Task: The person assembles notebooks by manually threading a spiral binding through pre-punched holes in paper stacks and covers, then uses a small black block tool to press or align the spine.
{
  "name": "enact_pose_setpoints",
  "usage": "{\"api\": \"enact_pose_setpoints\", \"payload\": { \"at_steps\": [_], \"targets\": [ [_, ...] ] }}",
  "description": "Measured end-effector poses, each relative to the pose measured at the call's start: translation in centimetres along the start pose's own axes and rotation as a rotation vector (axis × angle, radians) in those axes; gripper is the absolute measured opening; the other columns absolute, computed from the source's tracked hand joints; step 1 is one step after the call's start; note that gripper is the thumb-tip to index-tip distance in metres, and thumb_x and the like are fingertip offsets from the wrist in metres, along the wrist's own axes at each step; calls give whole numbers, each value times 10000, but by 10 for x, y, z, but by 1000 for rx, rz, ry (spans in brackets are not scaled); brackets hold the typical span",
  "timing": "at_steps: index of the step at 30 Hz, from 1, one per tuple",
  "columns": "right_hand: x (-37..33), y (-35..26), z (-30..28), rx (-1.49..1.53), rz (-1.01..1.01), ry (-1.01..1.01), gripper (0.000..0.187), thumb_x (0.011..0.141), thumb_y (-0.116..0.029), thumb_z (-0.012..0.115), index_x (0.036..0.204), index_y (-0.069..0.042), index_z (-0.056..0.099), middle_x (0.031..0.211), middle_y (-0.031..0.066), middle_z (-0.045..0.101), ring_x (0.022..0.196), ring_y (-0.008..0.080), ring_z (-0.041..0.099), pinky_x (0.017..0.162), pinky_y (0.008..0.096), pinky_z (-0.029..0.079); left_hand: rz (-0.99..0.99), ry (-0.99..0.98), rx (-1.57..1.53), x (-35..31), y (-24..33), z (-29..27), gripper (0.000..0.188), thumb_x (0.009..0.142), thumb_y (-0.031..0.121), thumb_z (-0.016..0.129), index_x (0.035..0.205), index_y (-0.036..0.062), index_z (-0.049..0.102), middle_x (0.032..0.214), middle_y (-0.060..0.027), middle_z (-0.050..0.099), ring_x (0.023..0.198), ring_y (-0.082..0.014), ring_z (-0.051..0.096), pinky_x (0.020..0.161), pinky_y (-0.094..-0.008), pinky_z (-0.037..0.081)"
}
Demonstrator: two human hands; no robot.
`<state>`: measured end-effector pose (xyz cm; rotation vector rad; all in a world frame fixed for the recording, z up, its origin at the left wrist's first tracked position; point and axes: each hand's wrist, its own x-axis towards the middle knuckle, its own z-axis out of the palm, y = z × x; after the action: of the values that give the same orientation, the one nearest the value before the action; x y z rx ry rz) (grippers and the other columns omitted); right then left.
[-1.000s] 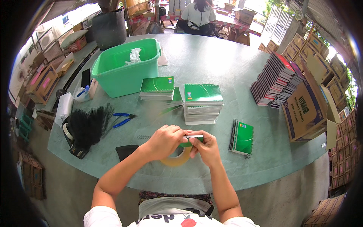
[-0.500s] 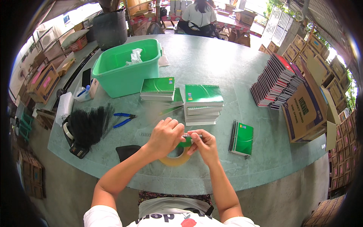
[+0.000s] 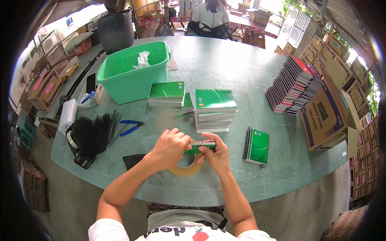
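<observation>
Head view: green notebook (image 3: 194, 151) held crosswise

It sits before the person's chest, above the table (image 3: 231, 184), its punched edge running left to right. The right hand (image 3: 218, 156) clamps the right end between thumb and fingers. The left hand (image 3: 170, 149) is nearer the coil (image 3: 196, 143), fingertips drawn together, apparently on its left end, though the pinch itself is hidden. A tape roll (image 3: 183, 171) lies just below the hands.
</observation>
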<state>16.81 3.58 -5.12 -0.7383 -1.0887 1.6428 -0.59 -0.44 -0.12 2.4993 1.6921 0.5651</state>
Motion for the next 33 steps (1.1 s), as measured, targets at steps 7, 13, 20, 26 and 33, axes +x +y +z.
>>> {"api": "enact_pose_setpoints", "payload": {
  "at_steps": [7, 13, 20, 26, 33],
  "targets": [
    [3, 3, -13, -157, 128, -74, 276, 833, -7, 654, 1093, 30, 571, 796, 86, 657, 552, 131, 629, 485, 216, 516, -4, 101, -99, 7, 8, 1, 213, 786, 170, 657, 944, 54, 572, 905, -100, 577, 885, -282, 542, 762, -397, 422],
    [0, -1, -6, -48, 53, -68, 196, 841, 14, 629, 1034, 39, 601, 852, 110, 662, 576, 142, 640, 506, 235, 537, 4, 64, -86, 6, 0, 6, 262, 806, 190, 651, 1013, 44, 583, 924, -99, 594, 887, -282, 549, 769, -403, 423],
    [-1, 0, -7, 79, 15, -61, 212, 851, 14, 615, 1056, 51, 576, 946, 158, 669, 608, 183, 663, 534, 266, 559, 1, 96, -101, 4, -2, 13, 236, 761, 160, 688, 939, 42, 587, 901, -88, 578, 879, -290, 551, 772, -409, 433],
    [2, 8, -20, -23, 51, -111, 236, 886, -1, 578, 1116, 44, 552, 1021, 151, 648, 685, 187, 676, 582, 266, 574, 17, 185, -198, 13, 9, 5, 212, 748, 146, 691, 910, 50, 594, 847, -83, 576, 852, -278, 557, 740, -390, 435],
    [-4, -2, -8, 21, -25, -85, 226, 926, -69, 544, 1119, 50, 548, 1064, 166, 634, 710, 179, 680, 580, 259, 570, 29, 151, -37, 13, 6, 12, 206, 758, 180, 687, 905, 64, 602, 859, -74, 590, 847, -263, 561, 715, -380, 430]
  ]
}}
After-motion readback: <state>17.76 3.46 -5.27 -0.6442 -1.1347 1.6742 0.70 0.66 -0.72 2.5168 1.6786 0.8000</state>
